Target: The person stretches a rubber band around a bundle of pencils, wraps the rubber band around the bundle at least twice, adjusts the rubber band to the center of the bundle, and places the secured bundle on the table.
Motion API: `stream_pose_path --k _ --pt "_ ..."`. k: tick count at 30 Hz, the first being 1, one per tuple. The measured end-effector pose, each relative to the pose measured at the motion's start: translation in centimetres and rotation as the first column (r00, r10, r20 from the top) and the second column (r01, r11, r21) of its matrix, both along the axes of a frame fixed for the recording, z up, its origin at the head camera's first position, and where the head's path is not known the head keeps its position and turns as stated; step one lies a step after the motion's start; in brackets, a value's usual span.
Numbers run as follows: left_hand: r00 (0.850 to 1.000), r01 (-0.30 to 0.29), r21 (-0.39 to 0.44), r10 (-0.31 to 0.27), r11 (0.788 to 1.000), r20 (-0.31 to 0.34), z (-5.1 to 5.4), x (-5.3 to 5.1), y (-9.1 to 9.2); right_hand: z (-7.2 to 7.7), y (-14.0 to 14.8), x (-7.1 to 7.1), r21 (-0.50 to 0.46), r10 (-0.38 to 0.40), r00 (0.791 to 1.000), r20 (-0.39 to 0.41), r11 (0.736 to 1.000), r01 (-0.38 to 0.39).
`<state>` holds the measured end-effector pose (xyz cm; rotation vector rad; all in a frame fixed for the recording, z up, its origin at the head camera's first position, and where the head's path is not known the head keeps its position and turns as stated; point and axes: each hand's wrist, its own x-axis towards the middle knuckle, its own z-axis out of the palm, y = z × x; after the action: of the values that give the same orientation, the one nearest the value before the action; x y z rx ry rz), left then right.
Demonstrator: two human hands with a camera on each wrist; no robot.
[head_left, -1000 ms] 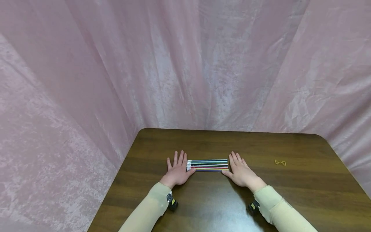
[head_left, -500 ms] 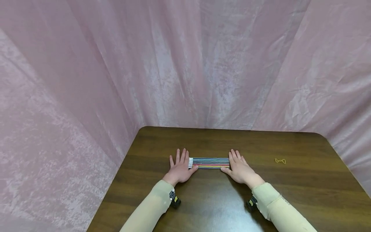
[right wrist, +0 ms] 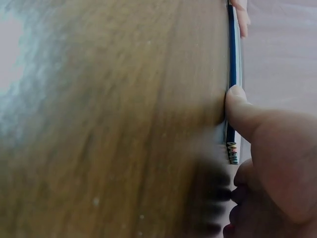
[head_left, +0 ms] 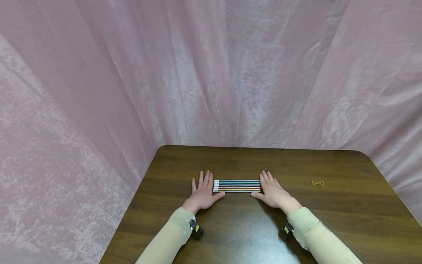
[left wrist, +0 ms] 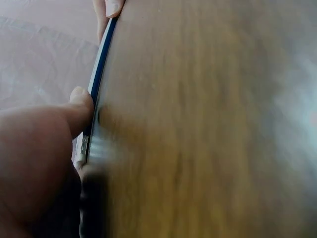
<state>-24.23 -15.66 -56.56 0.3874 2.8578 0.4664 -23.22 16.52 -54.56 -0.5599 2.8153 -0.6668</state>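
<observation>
Pencil row (head_left: pixel 239 186): laid side by side on the wooden table (head_left: pixel 244 231), with blue, teal, red and yellow barrels kept parallel; the pale eraser ends (head_left: pixel 215 186) are lined up at its left, the opposite ends at its right.
Left hand (head_left: pixel 200 196): placed palm down at the left end of the row, fingers straightened, spread and pointed away from the person; the index finger is set along the eraser ends.
Left thumb (left wrist: pixel 79 101): stretched toward the right and pressed to the side of the dark blue pencil (left wrist: pixel 102 64) at the row's near edge.
Right hand (head_left: pixel 274 194): placed palm down at the right end of the row, fingers extended and angled forward; the index finger is set beside the pencil ends.
Right thumb (right wrist: pixel 237 101): pointed left and rested against the same near-edge pencil.
Grasp: nothing is clasped by either hand; the row is bracketed between them with fingers uncurled.
Forearms: brought in from the near side of the row, pale sleeves (head_left: pixel 313 231) worn, a camera (head_left: pixel 196 230) strapped at each wrist.
Yellow rubber band (head_left: pixel 318 183): twisted into a bow shape, well apart to the right of the row.
Pink curtain (head_left: pixel 197 73): hung beyond the row.
</observation>
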Motion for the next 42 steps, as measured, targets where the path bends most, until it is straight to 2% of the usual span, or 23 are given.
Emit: stream_pose_path --k 8,16,22,26,30,32,34,38,39,42 --pt "1.000 0.022 0.074 -0.022 0.997 -0.013 0.5 0.1 -0.9 0.4 0.0 0.2 0.002 0.008 0.999 -0.043 1.000 -0.008" --pt "0.993 0.097 0.179 -0.083 0.979 -0.084 0.9 -0.3 -0.9 0.3 -0.3 0.2 -0.017 -0.017 0.993 -0.115 1.000 0.015" --pt "0.976 0.164 0.275 -0.115 0.947 -0.184 1.3 -0.6 -0.7 0.3 -0.8 -0.1 -0.044 -0.016 0.976 -0.218 0.999 0.006" --pt "0.962 0.196 0.301 -0.123 0.933 -0.245 1.9 -0.5 -0.7 0.8 -0.8 0.3 -0.073 -0.010 0.961 -0.278 0.997 -0.010" --pt "0.955 0.204 0.269 -0.130 0.941 -0.267 2.5 -0.4 -1.0 1.3 -0.5 0.3 -0.074 0.027 0.941 -0.337 0.996 -0.055" --pt "0.947 0.230 0.208 -0.170 0.951 -0.273 2.9 -0.6 -1.1 1.5 -0.5 -0.1 -0.055 0.071 0.932 -0.354 0.994 -0.097" --pt "0.932 0.277 0.116 -0.237 0.954 -0.275 3.5 -1.0 -1.2 1.7 -0.4 -0.7 -0.033 0.130 0.922 -0.366 0.988 -0.153" --pt "0.884 0.380 -0.054 -0.379 0.924 -0.273 4.6 -1.9 -1.2 2.5 -0.2 -1.6 0.022 0.240 0.905 -0.351 0.969 -0.248" --pt "0.876 0.393 -0.077 -0.398 0.916 -0.272 4.8 -2.0 -1.1 2.7 -0.2 -1.7 0.039 0.261 0.901 -0.347 0.964 -0.264" --pt "0.865 0.404 -0.108 -0.418 0.908 -0.277 5.1 -2.4 -0.6 2.8 -0.2 -2.0 0.082 0.297 0.894 -0.335 0.955 -0.286"
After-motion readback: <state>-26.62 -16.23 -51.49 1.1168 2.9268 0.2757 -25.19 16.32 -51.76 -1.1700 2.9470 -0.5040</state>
